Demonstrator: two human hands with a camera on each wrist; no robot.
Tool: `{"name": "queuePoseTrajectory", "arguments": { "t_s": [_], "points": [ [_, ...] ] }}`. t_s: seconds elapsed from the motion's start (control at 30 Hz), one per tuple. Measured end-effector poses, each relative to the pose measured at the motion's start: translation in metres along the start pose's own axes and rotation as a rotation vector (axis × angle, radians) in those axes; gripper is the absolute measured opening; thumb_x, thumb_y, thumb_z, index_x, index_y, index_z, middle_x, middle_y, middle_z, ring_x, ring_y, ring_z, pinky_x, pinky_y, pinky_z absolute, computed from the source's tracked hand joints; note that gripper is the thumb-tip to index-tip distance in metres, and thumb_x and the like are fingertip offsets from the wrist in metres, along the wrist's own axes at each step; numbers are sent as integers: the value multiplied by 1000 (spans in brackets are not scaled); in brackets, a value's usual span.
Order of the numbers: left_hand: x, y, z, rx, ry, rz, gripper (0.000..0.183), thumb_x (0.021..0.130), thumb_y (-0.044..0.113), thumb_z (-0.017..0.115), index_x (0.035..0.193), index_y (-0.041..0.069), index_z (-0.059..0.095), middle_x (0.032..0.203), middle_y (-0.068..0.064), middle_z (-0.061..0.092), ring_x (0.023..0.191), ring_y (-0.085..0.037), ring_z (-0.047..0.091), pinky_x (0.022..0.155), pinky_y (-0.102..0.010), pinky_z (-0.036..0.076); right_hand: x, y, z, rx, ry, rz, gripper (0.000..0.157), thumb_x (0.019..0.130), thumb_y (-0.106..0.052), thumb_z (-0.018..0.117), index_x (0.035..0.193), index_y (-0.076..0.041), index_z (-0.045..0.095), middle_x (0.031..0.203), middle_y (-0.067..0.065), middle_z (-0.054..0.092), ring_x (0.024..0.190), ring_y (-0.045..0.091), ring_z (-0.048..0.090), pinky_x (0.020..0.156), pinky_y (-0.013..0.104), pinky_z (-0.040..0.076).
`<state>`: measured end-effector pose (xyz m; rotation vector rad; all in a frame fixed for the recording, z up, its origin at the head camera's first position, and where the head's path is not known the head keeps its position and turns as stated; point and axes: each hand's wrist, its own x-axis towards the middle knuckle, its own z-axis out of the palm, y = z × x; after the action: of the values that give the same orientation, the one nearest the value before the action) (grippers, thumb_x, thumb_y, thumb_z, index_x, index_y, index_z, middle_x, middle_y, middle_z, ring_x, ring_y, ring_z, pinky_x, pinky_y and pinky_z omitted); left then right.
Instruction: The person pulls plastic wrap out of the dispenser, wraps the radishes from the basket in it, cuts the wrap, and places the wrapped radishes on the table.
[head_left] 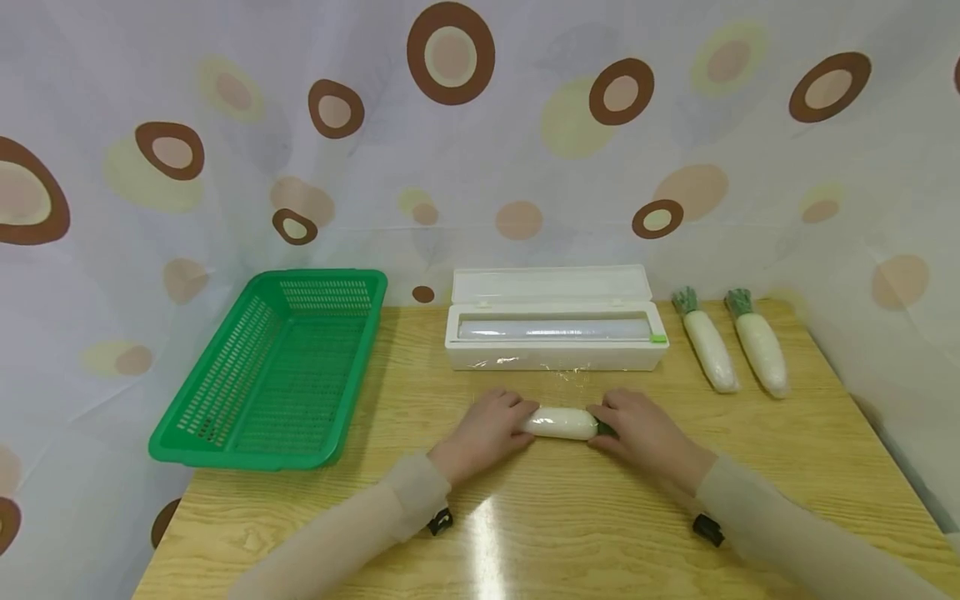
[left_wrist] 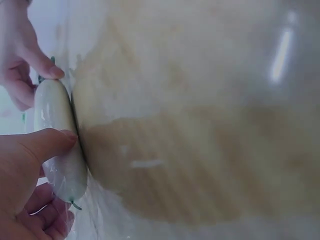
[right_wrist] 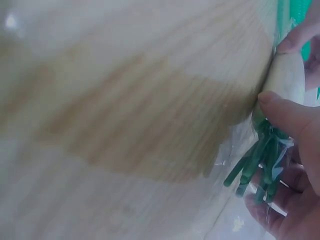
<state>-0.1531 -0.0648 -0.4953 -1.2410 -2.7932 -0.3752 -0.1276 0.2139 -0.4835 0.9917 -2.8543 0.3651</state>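
A white radish (head_left: 562, 423) with cut green stems lies sideways near the middle of the table, clear plastic wrap around it. My left hand (head_left: 491, 427) grips its root end, thumb on the near side and fingers beyond. At the stem end my right hand (head_left: 643, 435) holds it the same way. The green stems (right_wrist: 262, 157) show under the right thumb in the right wrist view, with film clinging to them. Beyond the radish, a thin sheet of film (head_left: 566, 379) runs toward a white wrap dispenser (head_left: 555, 358), whose lid is up and film roll (head_left: 555, 330) visible.
To the left stands a green plastic basket (head_left: 348, 400) with slotted sides. Two more white radishes, one (head_left: 711, 350) beside the other (head_left: 761, 354), lie at the back right in film. A patterned curtain (head_left: 525, 125) hangs behind the wooden table (head_left: 570, 533).
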Motion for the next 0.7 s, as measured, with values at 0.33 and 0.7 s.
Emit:
{"name": "queuePoseTrajectory", "arguments": {
  "t_s": [0.33, 0.7],
  "points": [
    [-32, 21, 4, -93, -31, 29, 47, 96, 33, 77, 135, 11, 66, 115, -3, 72, 104, -17, 63, 97, -30, 50, -29, -12, -1, 86, -27, -49, 52, 86, -36, 84, 128, -11, 67, 104, -3, 69, 92, 15, 63, 84, 44, 55],
    [-45, 34, 1, -214, -65, -10, 45, 94, 32, 78, 132, 11, 66, 112, -4, 75, 94, -15, 63, 86, -26, 51, -44, -19, -7, 123, -22, -122, 36, 89, -38, 83, 118, -19, 73, 100, -12, 67, 90, 5, 59, 79, 38, 52]
  ]
}}
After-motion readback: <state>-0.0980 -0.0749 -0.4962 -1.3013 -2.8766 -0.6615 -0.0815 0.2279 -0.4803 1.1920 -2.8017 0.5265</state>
